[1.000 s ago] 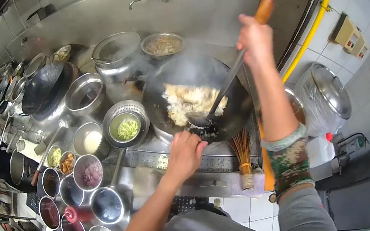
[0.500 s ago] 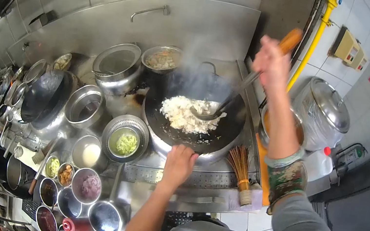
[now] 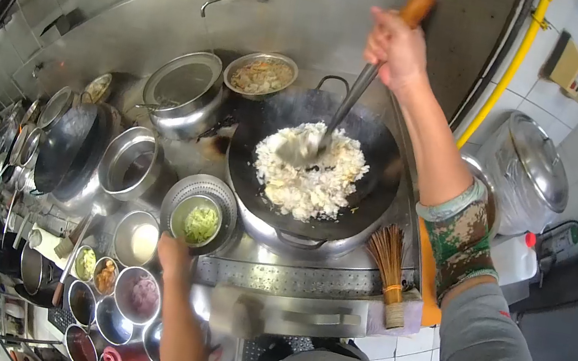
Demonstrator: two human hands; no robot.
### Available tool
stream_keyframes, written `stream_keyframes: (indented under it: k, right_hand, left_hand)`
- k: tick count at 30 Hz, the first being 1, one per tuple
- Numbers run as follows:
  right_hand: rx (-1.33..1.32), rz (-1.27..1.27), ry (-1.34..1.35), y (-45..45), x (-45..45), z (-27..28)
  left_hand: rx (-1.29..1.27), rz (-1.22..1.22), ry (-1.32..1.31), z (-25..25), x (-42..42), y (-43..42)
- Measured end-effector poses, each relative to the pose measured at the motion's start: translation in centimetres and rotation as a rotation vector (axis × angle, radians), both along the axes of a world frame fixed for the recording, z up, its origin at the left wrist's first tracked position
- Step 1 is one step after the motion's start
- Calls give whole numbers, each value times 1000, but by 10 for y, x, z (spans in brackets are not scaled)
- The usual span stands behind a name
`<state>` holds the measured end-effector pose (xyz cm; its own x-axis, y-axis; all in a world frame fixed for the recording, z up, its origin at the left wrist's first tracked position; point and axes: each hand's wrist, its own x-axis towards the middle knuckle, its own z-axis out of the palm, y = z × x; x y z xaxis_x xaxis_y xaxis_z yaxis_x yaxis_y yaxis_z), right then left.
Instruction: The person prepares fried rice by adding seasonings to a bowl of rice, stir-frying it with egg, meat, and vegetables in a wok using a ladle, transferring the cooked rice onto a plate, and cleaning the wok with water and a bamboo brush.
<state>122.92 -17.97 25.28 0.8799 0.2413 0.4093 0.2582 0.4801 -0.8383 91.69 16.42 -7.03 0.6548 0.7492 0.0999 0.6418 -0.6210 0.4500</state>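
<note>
Gripping the ladle [image 3: 356,96] near its wooden handle, fingers of the right hand [image 3: 399,49] curled firmly around the upper shaft. Slanting down from there into the wok [image 3: 244,192], with the ladle's head blurred against the white rice [image 3: 314,189] toward the left part of the heap. Spread loosely across the wok's bottom, apparently with paler yellow bits mixed in. Standing toward the right end of the stovetop [image 3: 192,159], close to its near edge, with one loop handle [image 3: 299,242] facing the body and another at the far rim.

Reaching low on the left with the left hand [image 3: 173,259], just beside the small bowl [image 3: 175,221] of shredded green vegetable [image 3: 200,225], inside the perforated strainer [image 3: 179,188]. Impossible to tell whether touching the rim or pinching anything, with fingertips partly hidden.

Probably stiff and long in the ladle, hence tip-heavy, and best held high on the wood, away from heat. Likely heavy and hot in the wok, so better steadied by a loop handle through cloth. Soft, loose and easily scattered in the rice; light in the bowl, perhaps slippery when wet, and best taken by opposite rims.
</note>
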Motion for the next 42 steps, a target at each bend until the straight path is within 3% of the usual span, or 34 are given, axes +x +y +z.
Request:
stream_keyframes:
  k: [1, 3, 4, 5, 8, 10, 11, 13, 15, 16, 19, 22, 25, 28, 31, 33, 35, 38, 39, 42]
  right_hand:
    - [-1, 4, 11, 12, -1, -11]
    - [11, -229, 97, 35, -5, -31]
    - [-38, -46, 122, 34, -8, -25]
    - [-37, -44, 120, 31, -8, -18]
    - [-138, -70, 65, 4, -23, 8]
    - [-119, -77, 43, 11, -50, -27]
    - [-84, -94, 25, 11, -57, -39]
    - [-89, -89, 20, -2, -48, -26]
    - [-48, -168, -4, -24, -34, 1]
    - [-15, -115, -54, -37, -25, 7]
    - [-50, -304, 7, -30, -7, -30]
    - [-22, -77, 111, -33, 3, -36]
    - [-46, -118, 100, -48, -19, 11]
    - [-18, -101, -94, -72, -43, 48]
    - [19, -67, -131, -78, -67, 78]
    - [45, -23, -69, -76, -75, 73]
    - [3, -52, -186, -67, -76, 60]
    - [-28, 161, -29, -41, -44, -23]
    - [-112, -71, 87, -26, -43, -44]
    - [-234, -7, 19, -23, -36, -80]
  left_hand:
    - [-30, -9, 22, -7, -1, 6]
    - [62, -59, 40, -35, -3, 19]
    - [156, -93, 40, -36, 3, 20]
    - [158, -91, 39, -39, 5, 23]
    - [-191, -93, -31, -59, 1, 37]
    - [-313, -55, -164, -69, 2, 41]
    - [-350, -49, -211, -52, 5, 31]
    - [-704, 196, -501, 3, -1, 3]
    - [-671, 161, -434, 55, -9, -22]
    - [-712, 143, -547, 66, -11, -30]
    - [-748, 76, -653, 111, 2, -67]
    - [-704, -118, -672, 129, 32, -97]
    - [-370, -227, -424, 149, 65, -133]
    - [133, -648, -565, 108, 110, -164]
    - [225, -421, -596, 110, 126, -184]
    - [344, -405, -781, 109, 120, -172]
    - [-210, -41, -692, 138, 87, -179]
    - [-948, 130, -1133, 136, 22, -152]
    - [-1039, 168, -1222, 144, -9, -146]
    - [-1025, 394, -1491, 172, -126, -125]
